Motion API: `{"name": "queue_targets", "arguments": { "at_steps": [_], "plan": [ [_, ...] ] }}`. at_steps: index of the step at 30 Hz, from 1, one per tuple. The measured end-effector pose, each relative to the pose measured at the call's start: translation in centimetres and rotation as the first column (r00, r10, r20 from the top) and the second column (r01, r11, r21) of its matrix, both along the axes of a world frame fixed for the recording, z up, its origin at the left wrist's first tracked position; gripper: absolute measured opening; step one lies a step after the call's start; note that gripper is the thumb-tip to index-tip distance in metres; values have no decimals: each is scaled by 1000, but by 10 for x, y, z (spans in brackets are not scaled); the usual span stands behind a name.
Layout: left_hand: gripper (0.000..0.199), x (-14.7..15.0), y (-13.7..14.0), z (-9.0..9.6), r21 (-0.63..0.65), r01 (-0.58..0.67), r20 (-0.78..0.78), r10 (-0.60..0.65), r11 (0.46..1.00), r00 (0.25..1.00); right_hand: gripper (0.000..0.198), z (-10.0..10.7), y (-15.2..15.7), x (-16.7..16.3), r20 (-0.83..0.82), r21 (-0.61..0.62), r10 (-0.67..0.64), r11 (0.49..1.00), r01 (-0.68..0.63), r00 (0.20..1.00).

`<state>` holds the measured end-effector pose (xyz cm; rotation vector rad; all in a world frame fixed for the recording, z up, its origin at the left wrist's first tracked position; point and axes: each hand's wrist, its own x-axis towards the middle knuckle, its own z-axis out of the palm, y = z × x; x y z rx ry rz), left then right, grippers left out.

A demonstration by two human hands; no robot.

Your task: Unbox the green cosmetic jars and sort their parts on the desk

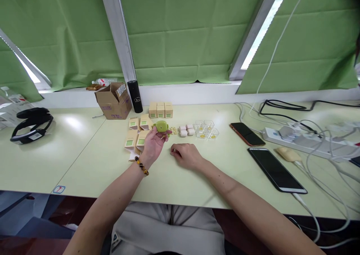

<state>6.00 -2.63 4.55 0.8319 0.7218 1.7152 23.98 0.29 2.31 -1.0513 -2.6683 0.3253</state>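
Note:
My left hand (pixel 154 144), palm up over the table, holds a small rounded green case (pixel 161 126) with a short tab at each side. My right hand (pixel 186 155) rests on the table with its fingers curled in, and nothing shows between them. Small tan boxes with green labels (pixel 131 140) stand beside my left hand, some with raised flaps. Beyond my hands lie small yellowish pieces (pixel 173 130), a group of pale pink, rounded pieces (pixel 186 130) and several clear plastic trays (pixel 206 129) with yellow spots in them.
Three closed tan boxes (pixel 160 110) stand in a row near the wall, beside a black bottle (pixel 135 96) and an open cardboard box (pixel 114 102). At the right lie two phones (pixel 277 169), a power strip (pixel 300 141) and tangled cables. A black headset (pixel 32 125) is far left.

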Motion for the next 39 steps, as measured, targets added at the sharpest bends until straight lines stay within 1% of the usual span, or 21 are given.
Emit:
{"name": "queue_targets", "arguments": {
  "at_steps": [2,4,5,6,7,8,10,11,12,13,15,16,20,22,24,25,27,29,31,35,39],
  "plan": [
    [34,-1,0,-2,21,-22,-83,24,1000,996,14,0,1,0,1,0,5,1000,-5,1000],
    [33,-1,0,-3,61,-73,-201,84,995,976,14,0,1,1,1,0,9,1000,-9,1000],
    [33,-1,0,-3,101,-124,-276,148,987,950,14,0,1,1,1,0,11,1000,-11,1000],
    [32,-2,0,-3,163,-189,-363,237,968,901,13,0,1,1,1,0,12,1000,-12,1000],
    [29,-2,-1,-3,250,-250,-457,342,935,821,13,0,1,1,1,1,13,1000,-13,1000],
    [24,-3,-2,-3,353,-289,-546,447,890,708,13,1,1,1,2,1,14,1000,-14,1000],
    [12,-5,-6,-2,554,-293,-653,624,780,429,13,2,0,1,9,-3,14,1000,-14,1000],
    [9,-6,-8,-2,632,-272,-661,688,725,299,13,3,0,1,13,-5,14,1000,-14,1000],
    [9,-7,-10,-1,695,-249,-647,738,675,193,12,4,-1,1,16,-6,15,1000,-14,1000],
    [12,-9,-11,-1,740,-235,-623,774,630,114,12,5,-1,1,17,-8,16,1000,-16,1000],
    [18,-11,-13,-2,794,-218,-580,814,567,6,13,6,-2,1,16,-7,22,1000,-22,1000],
    [20,-12,-13,-3,805,-205,-575,818,556,-37,13,7,-2,1,17,-8,25,1000,-25,1000],
    [26,-15,-10,-5,820,-164,-573,786,549,-232,14,6,-2,0,19,-20,30,999,-30,999],
    [26,-17,-7,-4,822,-192,-569,765,536,-303,14,6,-1,0,11,-24,33,999,-33,999],
    [23,-22,-4,1,801,-241,-598,720,548,-352,14,5,-1,0,13,-28,33,999,-33,999],
    [23,-24,-3,4,775,-265,-631,679,574,-374,15,5,-1,0,17,-29,32,999,-32,999],
    [23,-30,-1,11,685,-296,-719,555,665,-418,15,5,-1,0,21,-30,33,999,-32,999],
    [25,-35,0,19,558,-319,-801,396,766,-449,16,5,-1,0,18,-31,35,999,-34,999],
    [26,-37,1,24,441,-331,-839,253,834,-481,16,6,-1,0,14,-34,38,999,-37,999],
    [25,-36,6,28,321,-328,-806,74,888,-588,15,7,-2,0,24,-34,39,999,-38,999],
    [20,-35,15,24,249,-308,-762,-10,918,-647,15,8,-2,0,44,-29,37,999,-36,998]
  ]
}}
